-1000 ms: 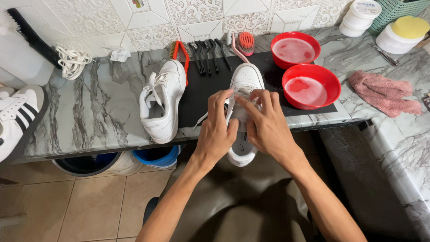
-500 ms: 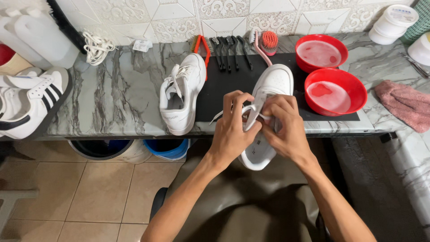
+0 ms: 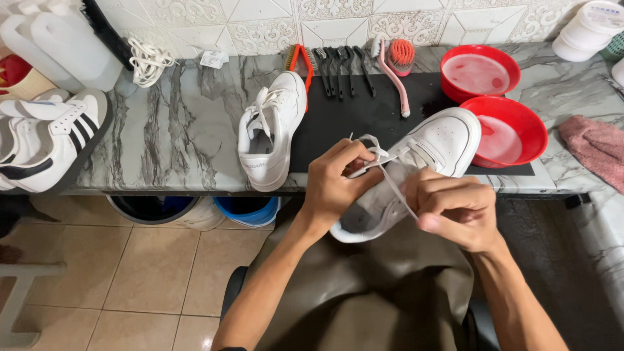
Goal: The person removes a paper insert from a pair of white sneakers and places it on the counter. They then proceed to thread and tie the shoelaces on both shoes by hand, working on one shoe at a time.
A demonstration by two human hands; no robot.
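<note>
I see a white leather sneaker [image 3: 416, 175] with a perforated toe, lying tilted across the counter edge, toe toward one o'clock, heel hanging off toward seven, tongue exposed, its white lace [image 3: 390, 182] pulled loose and drawn taut toward five o'clock

You face a wall of cream embossed tiles [image 3: 273, 26] behind a grey-veined marble surface [image 3: 175, 130]. Below you lies a beige tiled floor [image 3: 130, 273], evenly lit, with a pale stool leg [image 3: 26, 286] at your left.
</note>
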